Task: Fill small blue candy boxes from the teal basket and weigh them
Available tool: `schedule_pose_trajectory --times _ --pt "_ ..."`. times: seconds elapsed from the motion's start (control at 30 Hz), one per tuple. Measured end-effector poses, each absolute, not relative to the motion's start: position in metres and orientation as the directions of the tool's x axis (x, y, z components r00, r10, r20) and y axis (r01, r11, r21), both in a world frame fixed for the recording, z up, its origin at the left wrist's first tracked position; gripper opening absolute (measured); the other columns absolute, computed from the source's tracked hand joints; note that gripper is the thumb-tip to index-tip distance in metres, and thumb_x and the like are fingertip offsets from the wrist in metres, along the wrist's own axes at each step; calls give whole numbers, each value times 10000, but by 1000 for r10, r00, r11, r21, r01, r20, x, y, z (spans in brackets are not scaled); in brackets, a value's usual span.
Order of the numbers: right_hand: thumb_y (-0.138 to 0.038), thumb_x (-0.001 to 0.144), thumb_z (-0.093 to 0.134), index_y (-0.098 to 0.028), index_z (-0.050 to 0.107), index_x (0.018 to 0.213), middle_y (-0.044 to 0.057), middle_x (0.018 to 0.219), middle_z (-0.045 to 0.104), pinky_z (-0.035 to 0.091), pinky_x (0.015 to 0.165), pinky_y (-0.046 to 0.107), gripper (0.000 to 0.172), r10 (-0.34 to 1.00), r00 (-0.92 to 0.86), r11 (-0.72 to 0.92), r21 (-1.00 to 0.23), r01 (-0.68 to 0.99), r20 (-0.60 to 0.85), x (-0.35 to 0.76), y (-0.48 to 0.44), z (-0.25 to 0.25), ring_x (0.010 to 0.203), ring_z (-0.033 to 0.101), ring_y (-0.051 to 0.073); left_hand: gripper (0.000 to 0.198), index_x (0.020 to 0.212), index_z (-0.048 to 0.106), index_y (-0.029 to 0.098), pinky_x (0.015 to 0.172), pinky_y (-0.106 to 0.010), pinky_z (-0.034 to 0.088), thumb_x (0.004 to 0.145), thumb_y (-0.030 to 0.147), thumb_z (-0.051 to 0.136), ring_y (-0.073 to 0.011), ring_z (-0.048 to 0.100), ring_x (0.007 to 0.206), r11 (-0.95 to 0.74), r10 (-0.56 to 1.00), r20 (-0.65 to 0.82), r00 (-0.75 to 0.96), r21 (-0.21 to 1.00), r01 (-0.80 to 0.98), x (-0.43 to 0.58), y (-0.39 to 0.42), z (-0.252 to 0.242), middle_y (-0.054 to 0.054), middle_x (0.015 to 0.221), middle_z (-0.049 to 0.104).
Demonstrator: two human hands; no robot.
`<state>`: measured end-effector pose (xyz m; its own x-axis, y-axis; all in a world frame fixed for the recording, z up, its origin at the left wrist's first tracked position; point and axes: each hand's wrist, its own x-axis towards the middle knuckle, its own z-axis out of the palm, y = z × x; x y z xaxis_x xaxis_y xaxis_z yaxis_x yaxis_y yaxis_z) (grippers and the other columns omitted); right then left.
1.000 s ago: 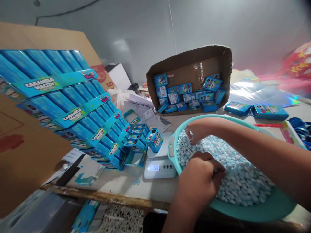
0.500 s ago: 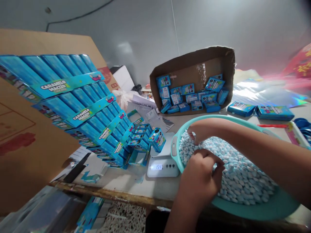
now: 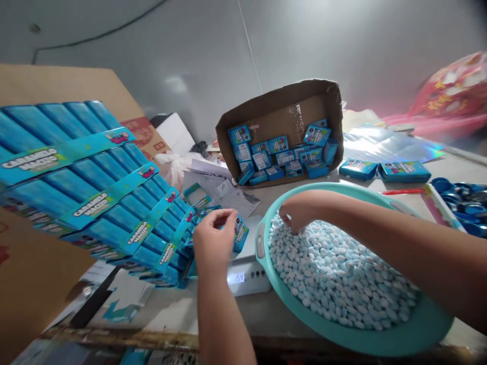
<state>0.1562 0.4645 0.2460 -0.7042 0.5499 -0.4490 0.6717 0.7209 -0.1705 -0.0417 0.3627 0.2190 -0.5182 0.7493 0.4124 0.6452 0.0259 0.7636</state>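
Observation:
A teal basin [image 3: 380,340] full of small pale blue and white candies [image 3: 335,274] sits at the table's front right. My right hand [image 3: 299,210] rests in the candies at the basin's far left, fingers curled into them. My left hand [image 3: 213,238] hovers over a small blue carton [image 3: 240,232] standing on a white digital scale [image 3: 247,276] reading 154. Its fingers are pinched together; what they hold is too small to make out.
Sloping stacks of blue candy display packs [image 3: 87,187] fill the left. A tipped cardboard box [image 3: 281,121] holds several small blue cartons at the back. Two flat blue packs [image 3: 384,170] lie right of it. Blue lids [image 3: 462,203] sit far right.
My left hand has left the basin and moved left to above the small carton on the scale. My right hand stays in the candies. The scale reads 154 as before.

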Motion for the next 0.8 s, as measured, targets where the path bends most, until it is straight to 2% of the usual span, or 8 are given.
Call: schedule_pose_trajectory --times 0.1,0.2,0.33,0.4,0.47,0.53,0.63,0.8 --pt "-251 697 690 -182 752 1018 97 990 755 420 620 297 334 543 -718 741 -154 654 -435 157 462 249 806 635 248 234 850 745 181 687 -311 525 748 385 696 -206 682 723 98 728 416 -545 724 683 -66 382 217 -55 794 750" --pt "-291 723 684 -198 757 1028 93 1019 759 426 596 307 326 555 -721 748 -130 651 -416 158 460 253 811 654 263 219 795 749 182 636 -326 517 715 379 697 -222 673 670 169 799 315 -512 699 695 -83 399 208 -60 740 745" --pt "-358 756 668 -249 761 1045 71 1029 768 423 572 308 323 577 -724 752 -101 652 -379 160 456 257 824 674 274 203 786 759 192 845 -360 544 698 368 710 -257 717 907 137 813 288 -507 751 646 -86 401 193 -84 903 787" --pt "-361 779 636 -257 751 1077 73 1023 770 406 552 308 336 584 -726 755 -86 650 -362 160 453 258 818 680 277 204 804 756 203 975 -369 504 728 382 696 -256 696 1042 101 783 343 -518 752 651 -86 396 189 -87 1050 778" --pt "-376 798 619 -261 738 1101 75 1022 770 388 542 308 345 594 -729 756 -72 650 -341 159 448 259 817 683 276 198 809 748 208 1026 -373 475 752 387 685 -254 674 1101 47 753 416 -510 738 673 -91 389 187 -86 1104 762" --pt "-415 820 617 -255 726 1109 81 1015 769 367 548 306 348 611 -739 757 -64 650 -285 158 444 260 838 690 279 205 819 742 204 1011 -378 482 762 390 678 -257 673 1087 18 766 429 -479 730 683 -100 383 186 -86 1063 761" --pt "-409 856 604 -233 705 1124 89 1017 763 337 566 307 337 627 -758 758 -83 647 -181 155 438 259 895 698 286 272 900 738 183 961 -398 502 762 407 670 -262 678 1017 73 837 322 -442 736 673 -111 378 184 -93 1007 756" --pt "-276 851 581 -226 705 1118 77 1064 750 337 570 316 298 579 -792 795 -82 601 -192 149 433 254 934 697 282 409 1004 711 149 900 -374 515 731 453 704 -249 673 991 103 851 240 -468 797 595 -113 381 180 -115 1039 738"
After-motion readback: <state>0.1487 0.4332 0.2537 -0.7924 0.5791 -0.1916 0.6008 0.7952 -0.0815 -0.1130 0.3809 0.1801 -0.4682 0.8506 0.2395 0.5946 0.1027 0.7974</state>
